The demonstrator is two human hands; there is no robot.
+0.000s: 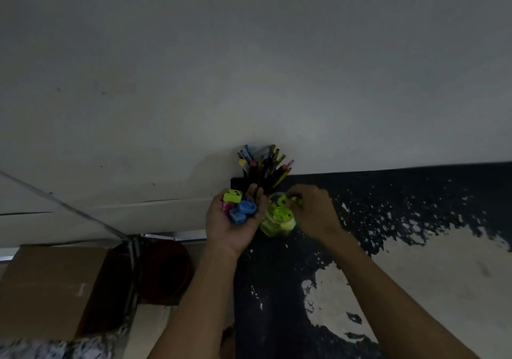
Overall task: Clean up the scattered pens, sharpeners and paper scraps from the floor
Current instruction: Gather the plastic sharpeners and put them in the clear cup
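My left hand (231, 225) is palm up and cups several sharpeners: blue ones (243, 210), a green one (233, 195) and a pink one (226, 207). Just right of it stands a clear round jar (277, 227) holding green sharpeners. My right hand (314, 210) reaches over the jar's mouth and pinches a green sharpener (285, 200) at its fingertips. Behind both hands a black holder (256, 178) stands against the wall, packed with several pens and pencils (263, 159).
The jar and holder stand on a dark worn tabletop (415, 206) with pale patches where the surface has peeled. A white wall (249, 68) rises behind. A cardboard box (52, 286) and a dark red bucket (166, 270) sit lower left.
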